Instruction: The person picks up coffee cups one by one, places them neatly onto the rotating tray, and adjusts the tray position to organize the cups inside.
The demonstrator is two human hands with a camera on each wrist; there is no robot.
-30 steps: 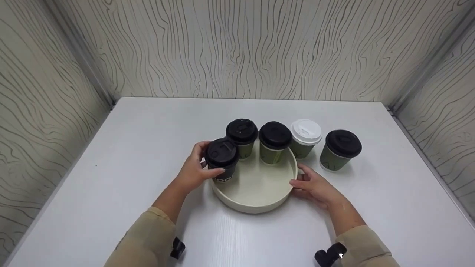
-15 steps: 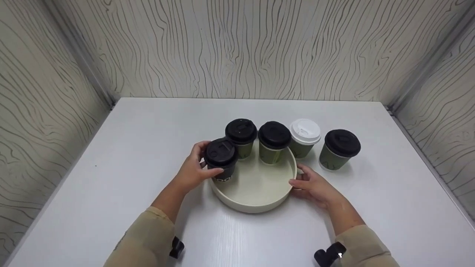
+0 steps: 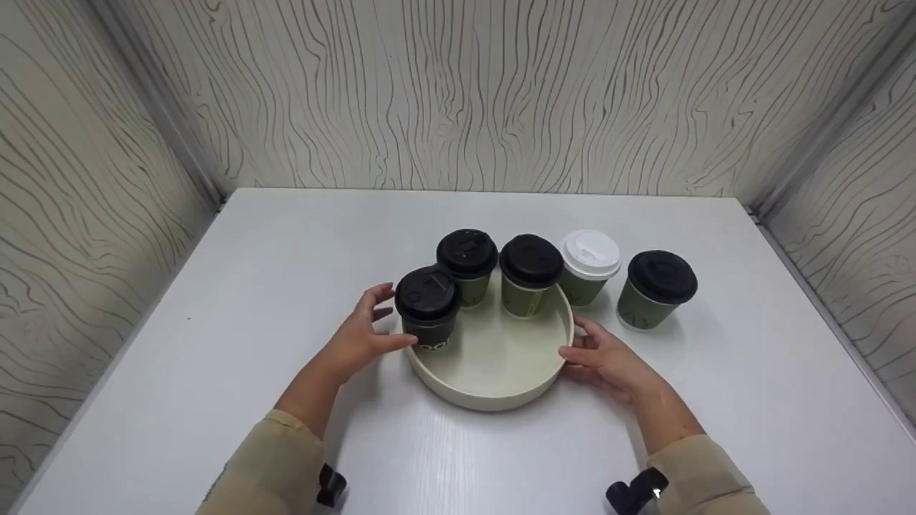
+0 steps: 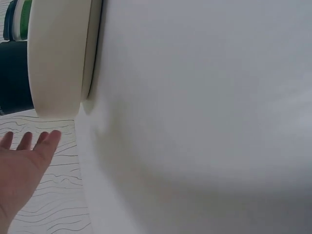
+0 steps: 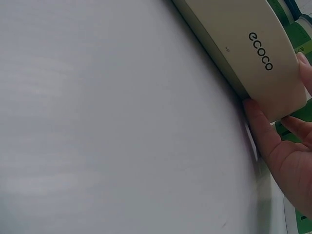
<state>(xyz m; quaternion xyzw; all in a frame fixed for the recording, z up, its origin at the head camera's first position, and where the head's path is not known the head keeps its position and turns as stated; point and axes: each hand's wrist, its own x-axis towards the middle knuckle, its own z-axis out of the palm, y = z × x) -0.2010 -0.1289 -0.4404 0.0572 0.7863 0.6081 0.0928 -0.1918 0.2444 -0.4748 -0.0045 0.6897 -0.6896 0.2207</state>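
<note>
In the head view a round cream tray point(image 3: 494, 365) holds three black-lidded cups: a dark one point(image 3: 429, 330) at its left rim and two green ones point(image 3: 472, 290) point(image 3: 522, 299) at the back. My left hand point(image 3: 356, 340) is beside the dark cup, fingers spread and apart from it; the left wrist view shows the hand point(image 4: 24, 168) off the tray wall point(image 4: 57, 58). My right hand point(image 3: 608, 361) grips the tray's right rim, thumb on the edge; in the right wrist view that hand point(image 5: 287, 156) holds the tray wall point(image 5: 234, 44), lettered "ecoco".
Right of the tray, a green cup with a white lid point(image 3: 583, 286) and a green cup with a black lid point(image 3: 644, 307) stand upright on the white table point(image 3: 286, 243). Patterned walls point(image 3: 458, 93) border the table at the back and both sides.
My left hand has let go of the dark cup and moved slightly left, its fingers spreading. The dark cup stays at the tray's left rim; my right hand has not visibly moved.
</note>
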